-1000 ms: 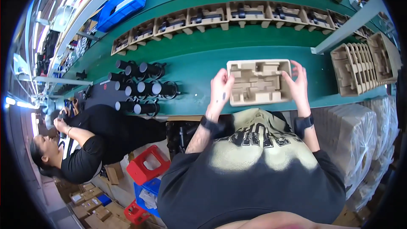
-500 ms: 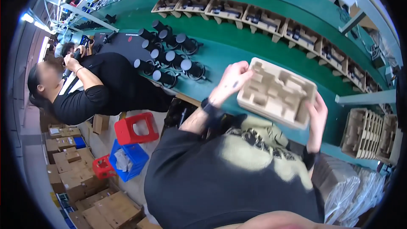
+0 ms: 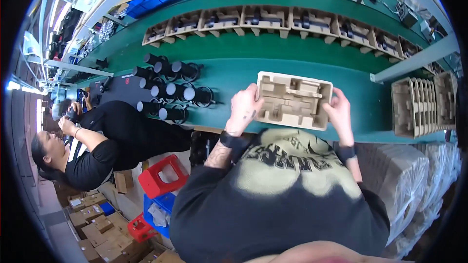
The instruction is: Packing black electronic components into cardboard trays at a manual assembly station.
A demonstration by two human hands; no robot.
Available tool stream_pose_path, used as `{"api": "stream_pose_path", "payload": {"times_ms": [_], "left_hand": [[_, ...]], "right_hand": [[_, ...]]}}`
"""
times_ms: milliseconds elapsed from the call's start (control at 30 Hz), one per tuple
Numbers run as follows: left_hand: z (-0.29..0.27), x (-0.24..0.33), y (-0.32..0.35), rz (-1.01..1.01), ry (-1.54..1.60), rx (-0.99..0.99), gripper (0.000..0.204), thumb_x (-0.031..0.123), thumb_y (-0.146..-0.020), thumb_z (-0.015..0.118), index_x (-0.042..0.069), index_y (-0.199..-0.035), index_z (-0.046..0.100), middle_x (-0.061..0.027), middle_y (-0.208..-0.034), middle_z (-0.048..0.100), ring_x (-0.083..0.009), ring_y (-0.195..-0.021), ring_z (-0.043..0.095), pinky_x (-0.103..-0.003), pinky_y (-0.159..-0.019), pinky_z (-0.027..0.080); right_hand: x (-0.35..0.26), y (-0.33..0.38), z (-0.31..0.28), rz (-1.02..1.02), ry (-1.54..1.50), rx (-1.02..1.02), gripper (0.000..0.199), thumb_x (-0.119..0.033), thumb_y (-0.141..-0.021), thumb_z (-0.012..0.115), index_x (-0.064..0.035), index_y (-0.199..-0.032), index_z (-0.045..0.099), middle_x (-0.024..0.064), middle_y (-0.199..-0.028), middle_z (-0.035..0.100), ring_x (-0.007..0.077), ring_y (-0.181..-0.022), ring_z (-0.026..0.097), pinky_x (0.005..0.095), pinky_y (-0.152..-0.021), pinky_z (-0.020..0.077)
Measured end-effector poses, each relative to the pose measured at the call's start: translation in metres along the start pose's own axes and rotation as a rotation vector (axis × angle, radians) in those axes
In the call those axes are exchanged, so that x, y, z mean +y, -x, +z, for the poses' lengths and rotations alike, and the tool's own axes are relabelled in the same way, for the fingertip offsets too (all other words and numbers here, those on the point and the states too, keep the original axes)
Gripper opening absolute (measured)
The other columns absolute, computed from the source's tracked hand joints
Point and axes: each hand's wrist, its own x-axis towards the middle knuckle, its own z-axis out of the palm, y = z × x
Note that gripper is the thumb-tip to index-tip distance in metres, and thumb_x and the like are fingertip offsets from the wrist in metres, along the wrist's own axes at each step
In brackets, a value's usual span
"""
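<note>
A beige moulded-pulp tray (image 3: 294, 98) with shaped hollows is held level in front of my body, over the near edge of the green bench. My left hand (image 3: 245, 108) grips its left end, thumb at the rim. On the opposite end, my right hand (image 3: 339, 113) is closed around the short side. No parts show in the tray's hollows. Left of it, several black cylinders (image 3: 176, 91) with pale round ends and looped cables lie grouped on the bench.
Along the back of the green bench (image 3: 234, 70) runs a row of pulp trays (image 3: 263, 19) holding black parts. Nested trays (image 3: 417, 107) stand at right, above plastic-wrapped stacks (image 3: 399, 185). A co-worker (image 3: 112, 136) handles a black item at left, near a red stool (image 3: 163, 175) and cardboard boxes (image 3: 105, 231).
The tray has levelled out from a tilt and sits lower and slightly to the left in view, both hands still on it. The whole view has turned with my head.
</note>
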Motion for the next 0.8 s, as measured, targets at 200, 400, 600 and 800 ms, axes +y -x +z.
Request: {"api": "stream_pose_path", "payload": {"times_ms": [200,400,600,800], "left_hand": [[-0.01,0.018,-0.012,0.202,0.122,0.008,0.016,0.015,-0.08,0.067,0.005,-0.079,0.056,-0.0023,-0.062,0.052,-0.0062,-0.053,0.045,-0.024,-0.051,0.039],[-0.052,0.001,-0.057,0.361,0.143,0.289,0.012,0.012,-0.087,0.063,0.003,-0.081,0.057,0.0044,-0.07,0.052,-0.0041,-0.064,0.044,-0.019,-0.058,0.037],[-0.102,-0.046,-0.106,0.162,-0.028,0.534,0.018,0.017,-0.09,0.059,0.0,-0.086,0.057,-0.0036,-0.073,0.061,-0.0085,-0.06,0.049,-0.022,-0.055,0.04],[-0.097,-0.075,-0.103,-0.132,0.416,0.498,0.025,0.02,-0.091,0.054,-0.003,-0.103,0.054,-0.0121,-0.087,0.066,-0.0186,-0.072,0.061,-0.029,-0.064,0.048]], "right_hand": [[-0.045,0.012,-0.012,-0.282,-0.223,0.151,0.057,-0.003,-0.077,0.06,0.0044,-0.131,0.044,0.0072,-0.091,0.064,0.0107,-0.068,0.059,0.0217,-0.058,0.0475],[-0.037,-0.023,-0.005,-0.113,-0.333,-0.12,0.058,-0.012,-0.077,0.065,0.0002,-0.131,0.048,0.007,-0.085,0.06,0.0151,-0.067,0.058,0.0253,-0.067,0.0489],[0.091,-0.032,0.038,0.053,0.342,-0.094,0.04,-0.02,-0.072,0.065,0.0037,-0.104,0.061,0.0198,-0.08,0.063,0.0356,-0.074,0.063,0.0427,-0.069,0.05],[0.126,-0.013,0.034,0.1,0.515,-0.13,0.026,-0.016,-0.071,0.059,0.0026,-0.09,0.059,0.0273,-0.089,0.061,0.045,-0.087,0.058,0.0489,-0.075,0.0471]]}}
